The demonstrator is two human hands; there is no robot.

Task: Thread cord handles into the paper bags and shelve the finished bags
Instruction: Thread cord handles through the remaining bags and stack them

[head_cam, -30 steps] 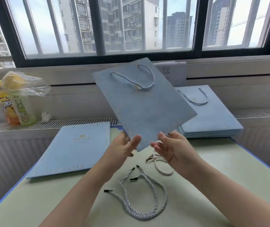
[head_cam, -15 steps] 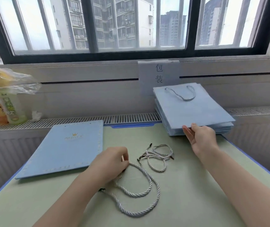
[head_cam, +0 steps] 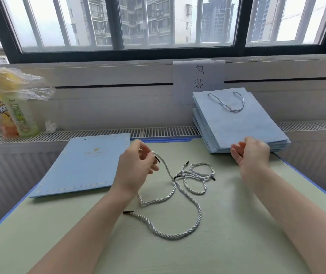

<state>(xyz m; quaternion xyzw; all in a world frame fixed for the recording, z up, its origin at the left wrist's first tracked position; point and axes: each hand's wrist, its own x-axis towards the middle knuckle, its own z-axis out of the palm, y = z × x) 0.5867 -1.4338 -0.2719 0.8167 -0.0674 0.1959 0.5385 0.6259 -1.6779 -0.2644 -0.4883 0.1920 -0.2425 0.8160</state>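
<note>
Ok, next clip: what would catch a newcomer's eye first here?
Probably the left hand pinching one end of a long twisted cord that loops across the green table, with the right hand open at the near edge of the stack of blue bags. A flat blue bag with a gold crown lies at left.

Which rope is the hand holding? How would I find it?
Start at the green table, near its middle. The left hand pinches one end of a long grey-white cord. Unlike the tangled cords beside it, it loops wide toward you, its other black tip lying free.
</note>
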